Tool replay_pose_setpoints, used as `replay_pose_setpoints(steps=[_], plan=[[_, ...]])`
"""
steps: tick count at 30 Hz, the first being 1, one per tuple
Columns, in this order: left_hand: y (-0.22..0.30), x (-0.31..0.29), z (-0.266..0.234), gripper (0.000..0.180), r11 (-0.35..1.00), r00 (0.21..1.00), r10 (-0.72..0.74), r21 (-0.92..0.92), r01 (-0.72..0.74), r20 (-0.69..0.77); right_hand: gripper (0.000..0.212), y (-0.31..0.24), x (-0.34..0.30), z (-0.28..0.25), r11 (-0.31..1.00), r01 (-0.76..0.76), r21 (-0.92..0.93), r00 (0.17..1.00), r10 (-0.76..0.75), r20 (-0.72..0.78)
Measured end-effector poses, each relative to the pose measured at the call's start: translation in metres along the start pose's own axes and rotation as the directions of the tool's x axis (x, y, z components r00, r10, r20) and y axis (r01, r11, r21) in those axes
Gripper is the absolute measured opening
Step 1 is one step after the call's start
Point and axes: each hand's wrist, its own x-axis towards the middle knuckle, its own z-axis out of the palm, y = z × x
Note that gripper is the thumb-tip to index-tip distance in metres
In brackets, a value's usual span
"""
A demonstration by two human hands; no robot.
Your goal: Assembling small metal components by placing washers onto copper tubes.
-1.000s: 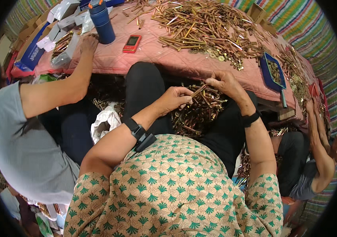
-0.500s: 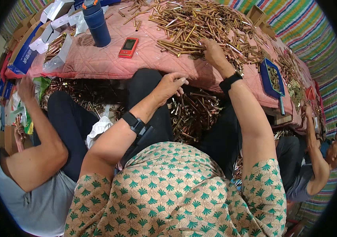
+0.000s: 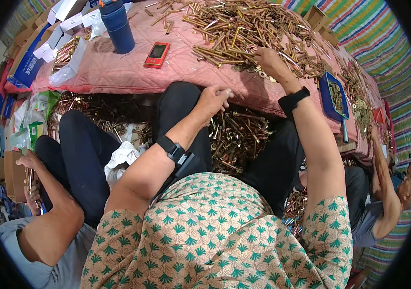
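A heap of long brass-coloured bolts covers the far middle of the pink quilted tabletop. At its near edge is my right hand, fingers bent down and drawn together among the bolts; their tips are hidden, so I cannot make out what they hold. Several loose washers lie just below that hand. My left hand hovers by the table's front edge, above my knee. Its fingers are curled in toward the thumb, and whatever they hold is too small to tell.
A blue scoop with small parts lies at right. At left stand a blue bottle, a red-framed device and open boxes. More bolts lie below the table edge. Co-workers sit at left and right.
My right hand has shifted slightly right along the heap's near edge, and washers now show below it. My left hand's fingers look more curled. The left co-worker's raised hand has come down to bolts.
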Motion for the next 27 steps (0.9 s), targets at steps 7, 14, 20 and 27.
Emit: replay_pose_setpoints(steps=[7,14,20,27], plan=[[-0.008,0.006,0.004,0.041,0.944,0.882,0.316,0.021,-0.33,-0.35,0.016,-0.028,-0.042,-0.046,0.985,0.164,0.056,0.961,-0.172,0.217],[-0.003,-0.009,0.017,0.037,0.774,0.868,0.493,0.425,-0.469,0.06,0.013,-0.06,-0.065,-0.038,0.913,0.396,0.098,0.846,-0.404,0.348],[-0.011,-0.003,0.012,0.014,0.999,0.99,-0.014,0.046,0.007,0.143,0.02,-0.047,-0.052,-0.031,0.928,0.147,0.343,0.855,-0.293,0.427],[0.008,-0.008,0.011,0.022,0.929,0.976,-0.183,-0.305,0.21,0.115,0.017,0.009,-0.038,-0.023,0.911,-0.261,0.32,0.965,0.252,0.07]])
